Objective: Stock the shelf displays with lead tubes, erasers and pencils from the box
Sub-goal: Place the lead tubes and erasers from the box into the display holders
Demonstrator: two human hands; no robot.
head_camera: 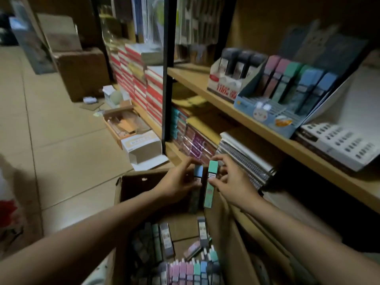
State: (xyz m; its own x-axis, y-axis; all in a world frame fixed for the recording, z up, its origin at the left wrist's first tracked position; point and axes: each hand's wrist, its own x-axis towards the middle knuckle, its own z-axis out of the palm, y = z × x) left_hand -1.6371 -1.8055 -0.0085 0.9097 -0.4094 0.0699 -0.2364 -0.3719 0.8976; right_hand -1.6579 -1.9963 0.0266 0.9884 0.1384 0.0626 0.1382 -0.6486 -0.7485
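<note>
**Two lead tubes held above the open box**

Nearest, the cardboard box (226,233) holds loose lead tubes (185,270) in pink, green and blue. Over its far end, the left hand (178,179) pinches a blue-capped tube (197,177), and the right hand (232,182) pinches a green tube (210,184), both upright, side by side. Beyond, on the wooden shelf (267,130), a blue display tray (265,114) carries a row of pastel tubes.

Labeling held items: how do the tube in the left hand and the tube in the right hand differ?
Cap colour: the left hand grips a blue-capped tube; the right hand pinches a green tube.
Visibility: the green tube shows nearly its full length; the blue-capped tube is partly hidden by fingers.
Body: the green tube is pale green throughout, the blue-capped one darker below.
Shared: both upright, above the cardboard box.
</note>
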